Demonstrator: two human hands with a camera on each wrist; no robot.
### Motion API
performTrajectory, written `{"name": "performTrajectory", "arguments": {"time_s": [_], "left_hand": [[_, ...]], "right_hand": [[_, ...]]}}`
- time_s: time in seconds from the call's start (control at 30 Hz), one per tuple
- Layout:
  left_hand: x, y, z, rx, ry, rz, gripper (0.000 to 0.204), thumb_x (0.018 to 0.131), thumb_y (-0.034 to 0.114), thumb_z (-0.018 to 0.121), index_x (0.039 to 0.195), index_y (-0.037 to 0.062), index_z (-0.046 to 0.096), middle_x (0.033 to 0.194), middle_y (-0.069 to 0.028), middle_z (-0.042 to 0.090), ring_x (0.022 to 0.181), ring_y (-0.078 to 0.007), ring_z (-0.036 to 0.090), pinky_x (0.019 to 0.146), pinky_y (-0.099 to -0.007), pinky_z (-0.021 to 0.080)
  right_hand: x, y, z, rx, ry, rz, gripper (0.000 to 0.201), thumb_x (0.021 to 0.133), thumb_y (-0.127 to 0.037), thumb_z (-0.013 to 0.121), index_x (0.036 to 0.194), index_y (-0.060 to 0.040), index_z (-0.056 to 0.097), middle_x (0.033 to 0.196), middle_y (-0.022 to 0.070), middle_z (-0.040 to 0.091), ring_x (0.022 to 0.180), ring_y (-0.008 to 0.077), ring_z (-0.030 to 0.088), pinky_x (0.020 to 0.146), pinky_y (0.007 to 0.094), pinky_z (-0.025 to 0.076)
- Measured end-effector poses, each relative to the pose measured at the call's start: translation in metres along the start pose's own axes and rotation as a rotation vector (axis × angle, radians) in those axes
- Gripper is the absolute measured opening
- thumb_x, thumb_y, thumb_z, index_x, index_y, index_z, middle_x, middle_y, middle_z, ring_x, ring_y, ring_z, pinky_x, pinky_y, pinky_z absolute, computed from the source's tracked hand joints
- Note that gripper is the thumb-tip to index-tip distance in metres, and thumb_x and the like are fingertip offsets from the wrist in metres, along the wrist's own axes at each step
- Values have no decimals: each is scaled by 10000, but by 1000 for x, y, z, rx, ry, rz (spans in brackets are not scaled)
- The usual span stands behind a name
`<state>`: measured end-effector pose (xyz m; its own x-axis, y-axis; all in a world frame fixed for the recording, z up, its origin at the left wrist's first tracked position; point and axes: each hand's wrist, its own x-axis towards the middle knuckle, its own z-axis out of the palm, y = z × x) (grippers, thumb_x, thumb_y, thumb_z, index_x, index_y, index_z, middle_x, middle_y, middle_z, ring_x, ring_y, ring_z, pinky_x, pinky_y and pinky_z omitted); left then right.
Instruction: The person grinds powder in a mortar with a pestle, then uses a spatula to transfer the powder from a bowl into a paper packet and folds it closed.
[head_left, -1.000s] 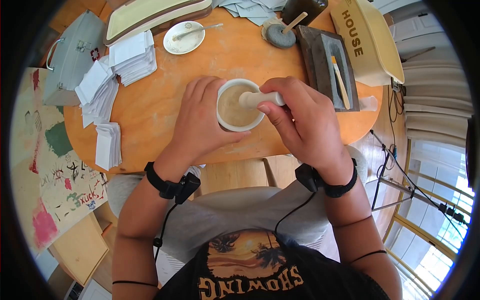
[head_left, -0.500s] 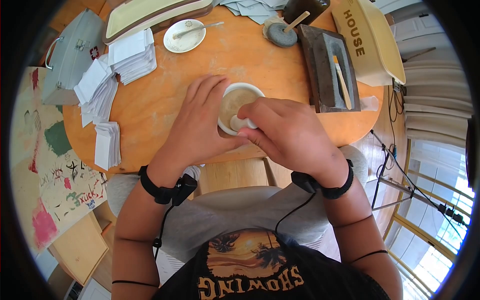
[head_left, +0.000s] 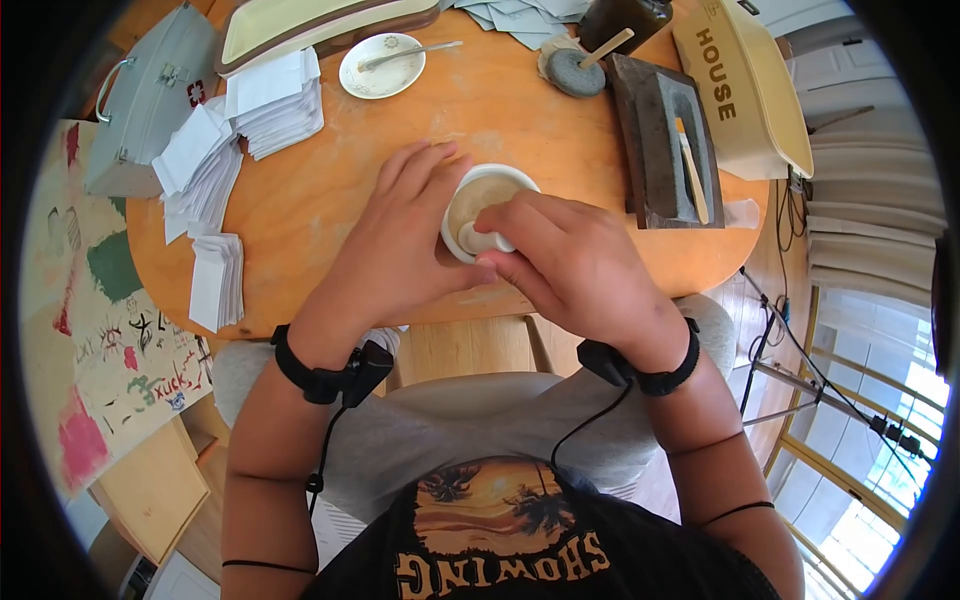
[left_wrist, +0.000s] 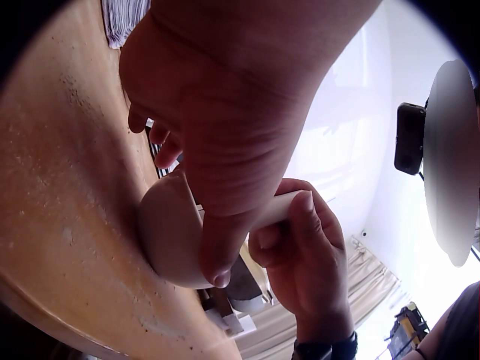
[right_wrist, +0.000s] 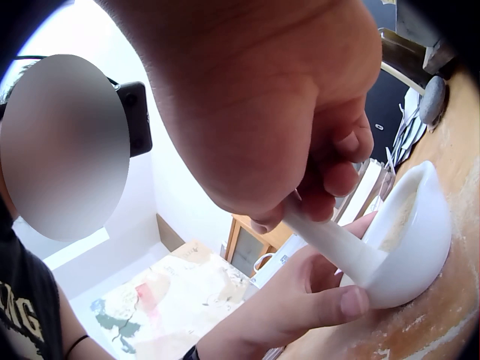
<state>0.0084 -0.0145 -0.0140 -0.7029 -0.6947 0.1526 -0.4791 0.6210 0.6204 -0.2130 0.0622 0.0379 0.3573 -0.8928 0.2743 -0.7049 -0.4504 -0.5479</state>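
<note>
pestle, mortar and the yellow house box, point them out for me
Pestle [right_wrist: 337,246]: right wrist view, on its shaft.
Mortar [right_wrist: 426,251]: right wrist view, on its outer wall.
Yellow HOUSE box [head_left: 752,108]: head view, on its lettered side.

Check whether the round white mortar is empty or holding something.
Not empty: the head view shows pale beige material inside the round white mortar; whether powder or paste, I cannot tell.

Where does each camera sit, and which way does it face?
Head: worn on the head, facing forward and down at the mortar and pestle; left hand, right hand, forearms and shirt show.
Left wrist: worn there, looking past the left hand at the mortar; the right hand shows beyond.
Right wrist: worn there, looking along the pestle toward the mortar; both hands show.
Both wrist views share the mortar and pestle.
</note>
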Motion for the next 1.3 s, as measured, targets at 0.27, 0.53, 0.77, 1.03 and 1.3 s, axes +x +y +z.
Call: {"name": "performTrajectory", "arguments": {"time_s": [0.27,0.53,0.77,1.03,1.3], "left_hand": [[-1,-1,1,14,-6,-4,1016,732,353,1019,1561,-30,576,1677,-232,503,1619,-442,368,1324,-517,374],[0,0,1,4,-10,-10,1022,733,355,1021,1565,-36,573,1689,-233,494,1631,-440,355,1332,-512,366],[0,1,0,-1,-23,-29,1041,731,355,1026,1578,-29,558,1695,-231,488,1634,-437,351,1334,-512,363],[0,2,-1,4,-30,-27,1035,738,363,1024,1577,-28,558,1698,-231,485,1636,-437,347,1332,-508,365],[0,1,-1,9,-22,-27,1029,731,363,1028,1565,-24,568,1699,-230,482,1635,-434,350,1332,-507,365]], "right_hand": [[2,1,6,12,31,14,238,997,-246,811,1119,-106,664,961,138,717,821,396,730,695,501,576],[2,2,9,-24,62,36,230,1003,-240,806,1107,-96,659,963,137,721,819,394,730,696,499,575],[1,0,7,-5,87,42,229,999,-230,810,1130,-97,679,957,138,724,828,395,729,703,497,574],[2,0,8,-53,70,39,238,994,-234,813,1137,-96,683,956,139,722,830,389,731,707,489,575],[2,0,10,-19,126,20,237,997,-244,809,1103,-98,655,947,131,703,807,382,719,697,485,570]]}}
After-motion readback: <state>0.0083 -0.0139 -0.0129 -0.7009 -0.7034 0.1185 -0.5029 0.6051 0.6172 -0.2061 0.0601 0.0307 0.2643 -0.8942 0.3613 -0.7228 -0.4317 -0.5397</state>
